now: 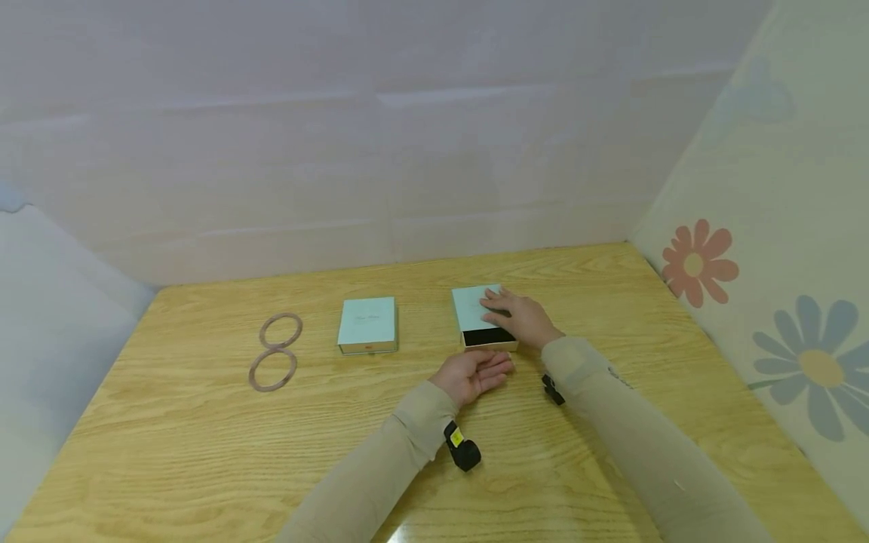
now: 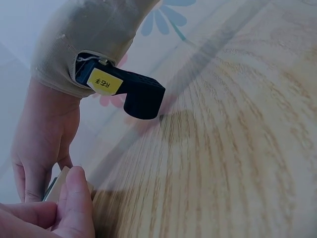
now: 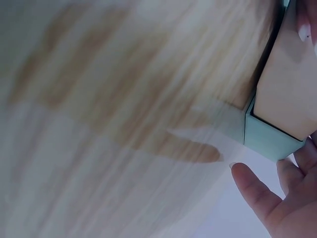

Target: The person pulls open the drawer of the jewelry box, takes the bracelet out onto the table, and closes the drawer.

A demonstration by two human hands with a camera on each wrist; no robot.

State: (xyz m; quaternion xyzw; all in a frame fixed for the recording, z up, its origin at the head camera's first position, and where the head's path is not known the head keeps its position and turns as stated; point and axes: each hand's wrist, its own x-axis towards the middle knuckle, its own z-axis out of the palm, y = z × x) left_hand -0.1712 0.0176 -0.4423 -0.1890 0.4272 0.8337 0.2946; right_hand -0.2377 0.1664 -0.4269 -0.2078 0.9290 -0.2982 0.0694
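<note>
A pale green drawer box [image 1: 470, 305] lies on the right half of the table, its drawer [image 1: 490, 346] partly out at the front and showing a black inside. My right hand [image 1: 526, 318] rests on the box's top with its fingers spread; in the right wrist view its thumb [image 3: 255, 191] stands apart from the box's corner. My left hand [image 1: 471, 375] is turned palm up at the drawer's front, fingers nearly straight. Its fingertips [image 3: 303, 30] appear at the drawer's pale front face in the right wrist view. Whether they pinch anything there is hidden.
A second pale green box [image 1: 367, 323], its drawer in, sits left of the first. Farther left, two pinkish-brown rings [image 1: 273, 369] lie touching on the wooden table [image 1: 204, 452]. A pale wall cloth [image 1: 380, 151] hangs behind, and a flowered one [image 1: 781, 249] borders the right edge.
</note>
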